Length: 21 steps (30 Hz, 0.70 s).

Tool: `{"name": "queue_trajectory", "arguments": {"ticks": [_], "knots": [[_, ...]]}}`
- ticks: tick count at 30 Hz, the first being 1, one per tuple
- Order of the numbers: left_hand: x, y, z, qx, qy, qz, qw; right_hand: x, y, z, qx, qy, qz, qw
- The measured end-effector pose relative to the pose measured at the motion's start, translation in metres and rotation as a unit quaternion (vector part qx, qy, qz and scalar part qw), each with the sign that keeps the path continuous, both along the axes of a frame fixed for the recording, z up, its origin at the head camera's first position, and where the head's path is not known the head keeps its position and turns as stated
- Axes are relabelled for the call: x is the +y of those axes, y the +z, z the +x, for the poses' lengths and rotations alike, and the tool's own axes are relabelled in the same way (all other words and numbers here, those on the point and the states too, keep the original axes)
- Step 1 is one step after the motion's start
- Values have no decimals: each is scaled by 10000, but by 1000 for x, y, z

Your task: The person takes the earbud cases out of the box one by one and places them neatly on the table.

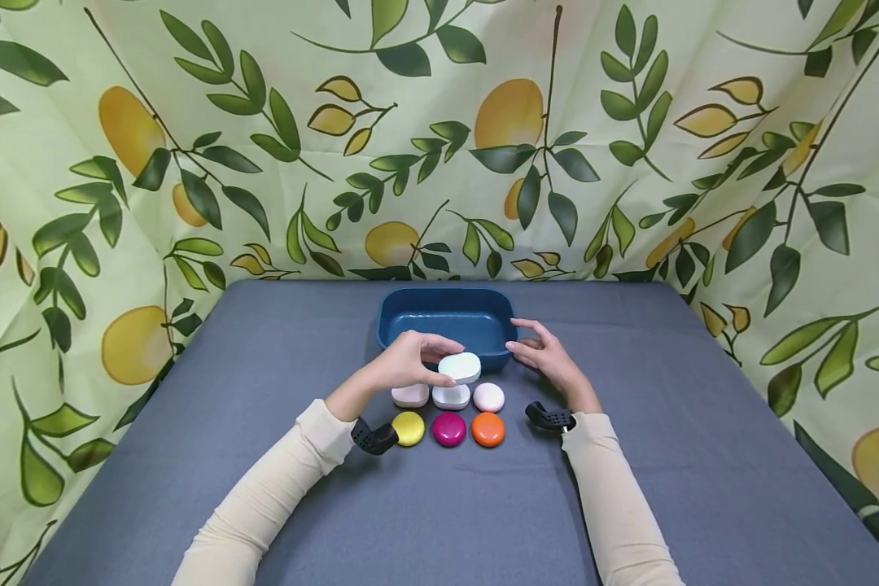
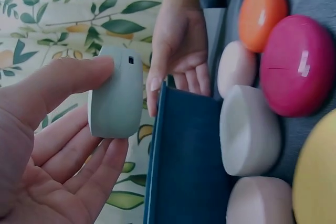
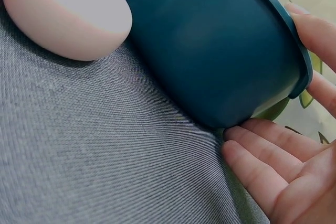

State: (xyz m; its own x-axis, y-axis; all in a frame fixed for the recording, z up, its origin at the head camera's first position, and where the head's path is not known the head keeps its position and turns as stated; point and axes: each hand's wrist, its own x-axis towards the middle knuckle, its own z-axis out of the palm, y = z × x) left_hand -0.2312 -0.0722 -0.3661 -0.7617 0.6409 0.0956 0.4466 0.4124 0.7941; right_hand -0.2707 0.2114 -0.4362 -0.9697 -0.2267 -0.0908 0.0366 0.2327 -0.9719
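My left hand (image 1: 406, 360) pinches a white oval bar (image 1: 460, 368) above the front edge of a dark blue tub (image 1: 385, 321). In the left wrist view the thumb presses one face of the bar (image 2: 116, 98), fingers are against its lower side, and a small dark square mark shows on it. My right hand (image 1: 545, 358) touches the tub's right end with loosely extended fingers. In the right wrist view, fingertips rest at the tub's rim and others lie by its base.
In front of the tub lie a pinkish oval bar (image 1: 410, 396), a white oval bar (image 1: 451, 397) and a pale pink round piece (image 1: 489, 397). Nearer are yellow (image 1: 408, 429), magenta (image 1: 449, 429) and orange (image 1: 487, 430) glossy rounds. A grey cloth (image 1: 439, 513) covers the table; a patterned curtain (image 1: 425, 106) hangs behind.
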Motion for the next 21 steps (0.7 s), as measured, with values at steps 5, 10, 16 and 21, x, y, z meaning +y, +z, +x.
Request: {"name": "queue_trajectory", "arguments": {"ticks": [5,10,16,21], "knots": [[-10,-3,14,-83,-59,-38,9999,1,1,1,-8,4,19,10000],[-20,-10,29,-61,-68,-41,9999,0,0,1,-15,8,20,10000],[-35,-20,52,-151,-66,-90,9998,0,-1,0,-5,8,-7,10000],[-47,-29,69,22,-198,-401,9990,0,-3,0,14,-15,-25,10000]]}}
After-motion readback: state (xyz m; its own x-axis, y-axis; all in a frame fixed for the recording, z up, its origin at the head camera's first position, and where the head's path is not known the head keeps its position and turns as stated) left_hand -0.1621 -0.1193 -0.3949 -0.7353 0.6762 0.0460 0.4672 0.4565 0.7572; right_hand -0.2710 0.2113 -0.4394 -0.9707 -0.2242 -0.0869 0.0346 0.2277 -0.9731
